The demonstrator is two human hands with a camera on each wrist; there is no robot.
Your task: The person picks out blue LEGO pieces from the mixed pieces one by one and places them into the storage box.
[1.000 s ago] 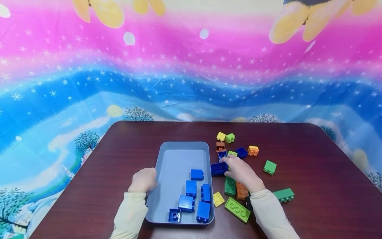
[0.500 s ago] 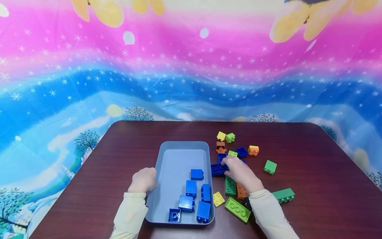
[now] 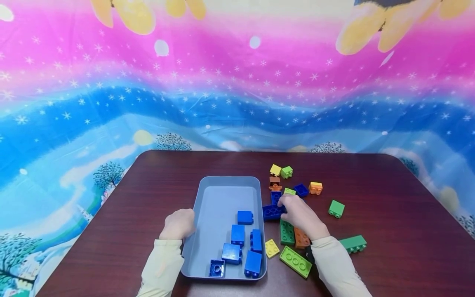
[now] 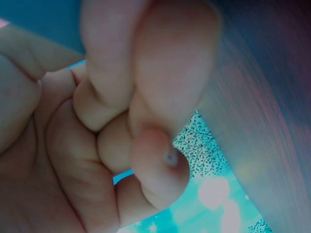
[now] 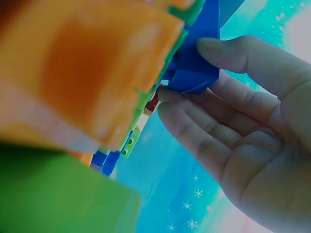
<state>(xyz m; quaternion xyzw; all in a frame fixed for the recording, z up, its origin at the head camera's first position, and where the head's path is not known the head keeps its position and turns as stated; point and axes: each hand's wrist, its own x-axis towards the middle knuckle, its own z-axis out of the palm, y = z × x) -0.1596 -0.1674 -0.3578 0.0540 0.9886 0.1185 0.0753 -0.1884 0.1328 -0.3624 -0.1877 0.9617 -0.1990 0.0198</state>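
Note:
My left hand grips the left rim of a grey-blue tray; in the left wrist view its fingers are curled. Several blue building bricks lie toward the tray's near right side. Just right of the tray, my right hand pinches a long dark blue brick at its right end. The right wrist view has the thumb on this blue brick, with fingers on its other side. A smaller blue brick lies right behind it. My right hand covers part of the pile.
Loose bricks surround my right hand: a dark green one, an orange one, a lime one and a yellow one. Farther right are green bricks. More small bricks lie behind on the brown table.
My right fingertips have shifted slightly from the smaller blue brick to the long one. The smaller brick, tilted a second ago, lies lower now. My left hand and the tray stay put.

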